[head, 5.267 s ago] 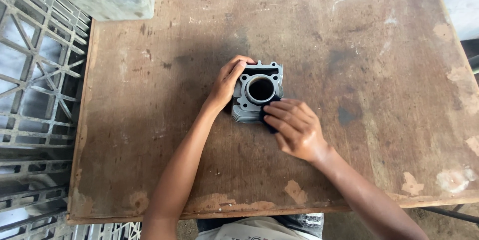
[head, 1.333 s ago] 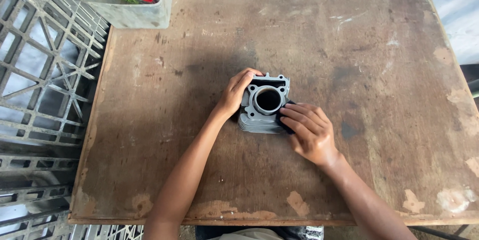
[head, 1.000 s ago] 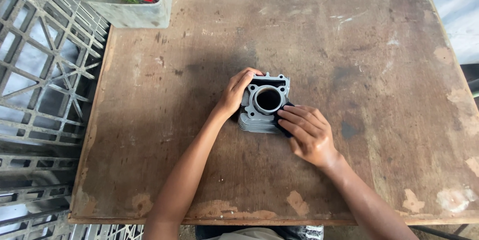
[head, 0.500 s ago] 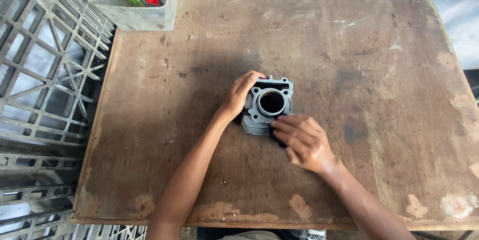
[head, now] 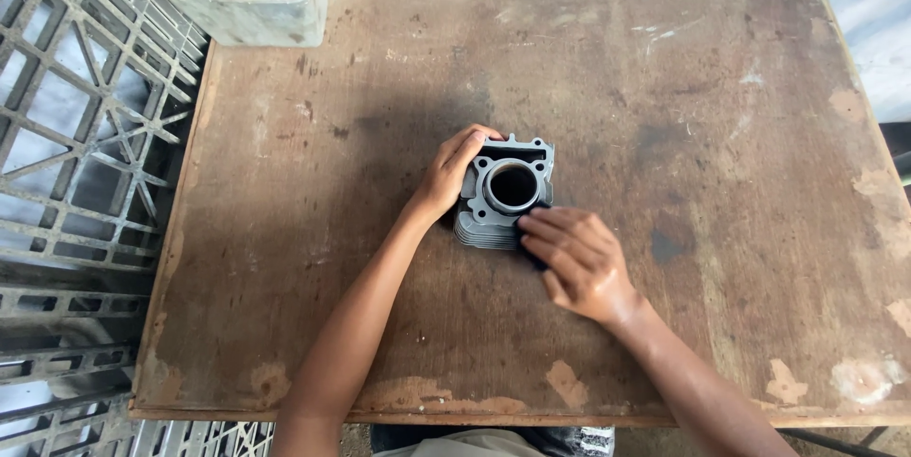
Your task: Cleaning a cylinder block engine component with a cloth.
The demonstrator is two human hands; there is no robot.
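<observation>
Workshop, worn wooden table [head: 664, 87], tool tub [head: 242, 16], plastic crates [head: 76, 182]

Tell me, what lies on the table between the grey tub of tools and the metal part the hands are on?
Nothing: the head view shows only bare, stained wooden tabletop between the grey tub and the engine cylinder block.

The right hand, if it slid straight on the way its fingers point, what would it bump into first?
The right hand points up-left, and its fingertips already rest on the grey metal cylinder, so that comes first. Beyond it lies the left hand.

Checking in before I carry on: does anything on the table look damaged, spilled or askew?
Only the wooden table: stained, its surface peeling near the front edge. The grey cylinder block sits bore-up between the left hand and right hand, looking intact.
</observation>
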